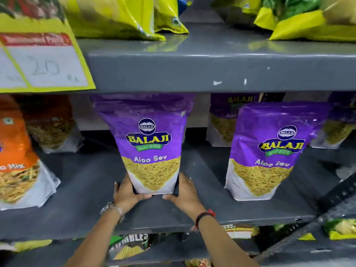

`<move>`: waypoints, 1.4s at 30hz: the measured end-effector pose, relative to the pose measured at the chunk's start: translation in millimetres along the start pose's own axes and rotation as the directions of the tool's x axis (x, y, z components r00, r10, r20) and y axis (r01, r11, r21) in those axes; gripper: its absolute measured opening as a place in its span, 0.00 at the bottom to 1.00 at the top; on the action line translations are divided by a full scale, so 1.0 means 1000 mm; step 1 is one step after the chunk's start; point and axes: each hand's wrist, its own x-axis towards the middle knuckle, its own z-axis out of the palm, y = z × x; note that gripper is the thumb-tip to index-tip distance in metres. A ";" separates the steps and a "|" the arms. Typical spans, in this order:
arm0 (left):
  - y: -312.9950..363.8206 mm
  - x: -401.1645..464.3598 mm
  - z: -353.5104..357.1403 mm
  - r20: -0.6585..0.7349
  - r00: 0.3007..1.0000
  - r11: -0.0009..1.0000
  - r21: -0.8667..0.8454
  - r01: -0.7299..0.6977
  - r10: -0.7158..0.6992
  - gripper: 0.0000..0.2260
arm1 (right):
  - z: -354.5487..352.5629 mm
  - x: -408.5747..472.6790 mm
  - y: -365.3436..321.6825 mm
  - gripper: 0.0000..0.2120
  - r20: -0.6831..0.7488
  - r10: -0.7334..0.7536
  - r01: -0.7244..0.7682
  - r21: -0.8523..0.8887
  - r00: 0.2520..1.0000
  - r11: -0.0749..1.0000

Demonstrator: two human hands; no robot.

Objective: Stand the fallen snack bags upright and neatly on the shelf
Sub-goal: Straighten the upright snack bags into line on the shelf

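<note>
**Aloo Sev pouch steadied at its base**

Head view: a purple Balaji Aloo Sev pouch (152,145) is held upright on the middle grey shelf (81,189), its top close under the shelf above. The left hand (128,191) and right hand (185,189) are clasped around its lower corners, thumbs beneath the front edge. The pouch is judged light, soft-walled and slick, its contents brittle; the gusseted base is best gripped, not the crushable middle. A second Aloo Sev pouch (269,151) is seen standing to the right, apart.
</note>
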 end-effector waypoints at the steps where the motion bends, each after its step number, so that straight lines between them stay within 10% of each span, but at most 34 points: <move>1: 0.002 -0.002 0.002 -0.009 1.000 1.000 0.008 -0.005 0.005 0.51 | -0.002 -0.002 -0.001 0.32 -0.004 0.002 -0.002 0.013 1.000 1.000; 42: 0.006 -0.029 0.038 -0.092 0.994 0.997 0.063 -0.052 0.058 0.27 | -0.031 -0.043 0.003 0.32 -0.097 0.142 -0.145 -0.030 0.985 0.989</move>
